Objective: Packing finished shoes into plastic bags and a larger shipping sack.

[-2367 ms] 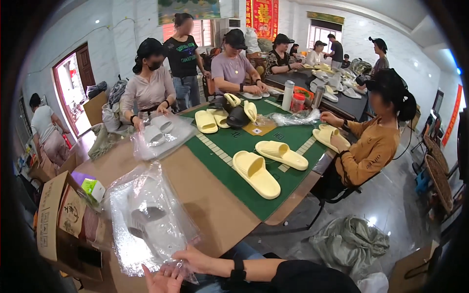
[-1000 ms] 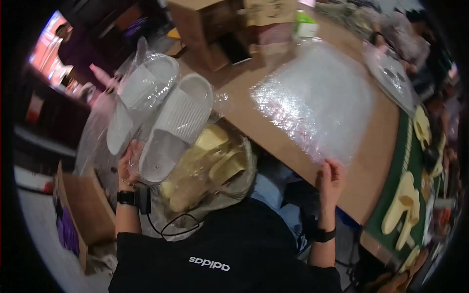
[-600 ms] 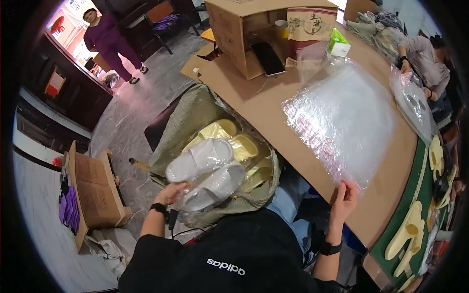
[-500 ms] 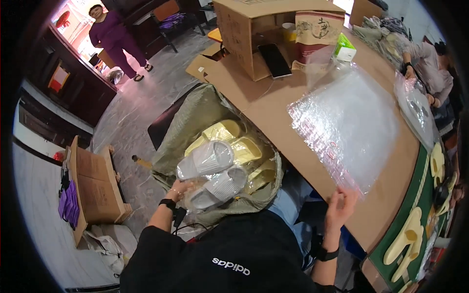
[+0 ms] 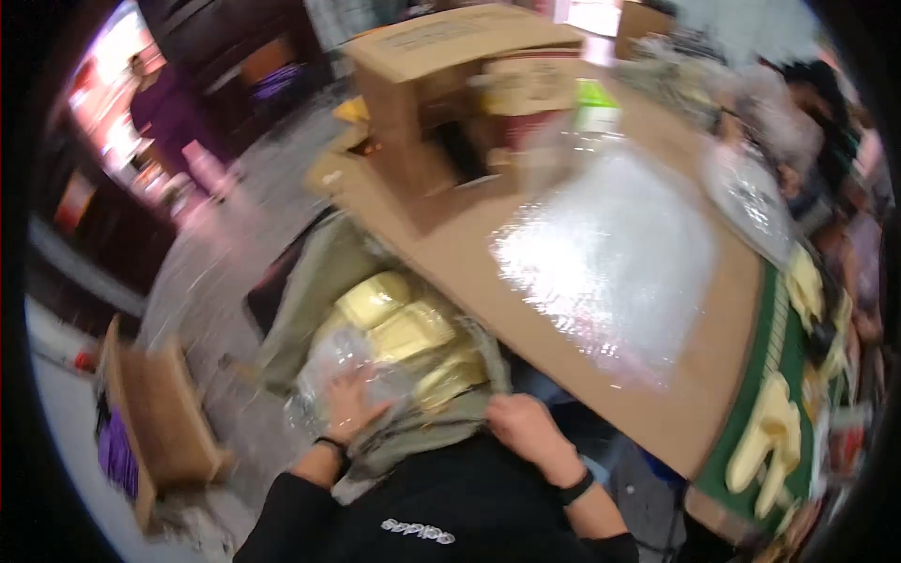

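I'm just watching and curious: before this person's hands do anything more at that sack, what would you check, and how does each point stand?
1. Left hand on the bagged slippers in the sack: ok.
2. Right hand on the sack rim: ok.
3. Sack mouth open, yellow slippers visible: ok.
4. Left grip firm: cannot tell, blurred.
5. Bubble wrap flat on the cardboard table: ok.

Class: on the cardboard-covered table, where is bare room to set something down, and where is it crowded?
Bare cardboard runs along the near edge of the table, between the clear plastic sheet and the sack of yellow slippers. The far end is crowded with cardboard boxes; the green mat holds slippers.
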The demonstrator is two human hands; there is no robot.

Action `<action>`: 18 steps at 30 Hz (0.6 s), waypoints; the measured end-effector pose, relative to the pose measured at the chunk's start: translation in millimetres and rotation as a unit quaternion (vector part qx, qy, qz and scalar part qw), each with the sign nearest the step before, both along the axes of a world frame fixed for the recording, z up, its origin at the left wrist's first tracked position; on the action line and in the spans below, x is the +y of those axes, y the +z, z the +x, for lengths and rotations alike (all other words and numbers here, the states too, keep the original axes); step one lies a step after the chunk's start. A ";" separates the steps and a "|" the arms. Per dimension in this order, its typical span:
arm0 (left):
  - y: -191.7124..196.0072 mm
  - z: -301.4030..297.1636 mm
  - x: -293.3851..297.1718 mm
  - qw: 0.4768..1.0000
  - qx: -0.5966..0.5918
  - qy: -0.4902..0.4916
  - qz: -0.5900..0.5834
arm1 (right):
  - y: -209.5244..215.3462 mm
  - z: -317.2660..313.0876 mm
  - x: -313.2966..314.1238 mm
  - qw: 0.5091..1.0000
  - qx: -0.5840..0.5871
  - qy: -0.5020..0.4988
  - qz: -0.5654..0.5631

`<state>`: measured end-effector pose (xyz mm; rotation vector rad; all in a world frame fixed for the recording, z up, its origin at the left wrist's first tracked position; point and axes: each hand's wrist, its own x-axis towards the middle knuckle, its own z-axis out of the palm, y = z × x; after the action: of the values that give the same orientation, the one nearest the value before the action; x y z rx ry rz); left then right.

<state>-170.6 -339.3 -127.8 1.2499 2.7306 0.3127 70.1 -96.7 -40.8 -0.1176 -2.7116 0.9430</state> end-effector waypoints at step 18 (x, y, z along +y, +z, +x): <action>131.7 69.8 177.5 0.947 0.001 -0.255 0.196 | 68.0 238.9 105.5 0.754 0.149 -0.629 0.116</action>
<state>-100.8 -161.9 3.9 1.9872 2.2881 0.8128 309.0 8.8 27.2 -1.3723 -1.7244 0.1455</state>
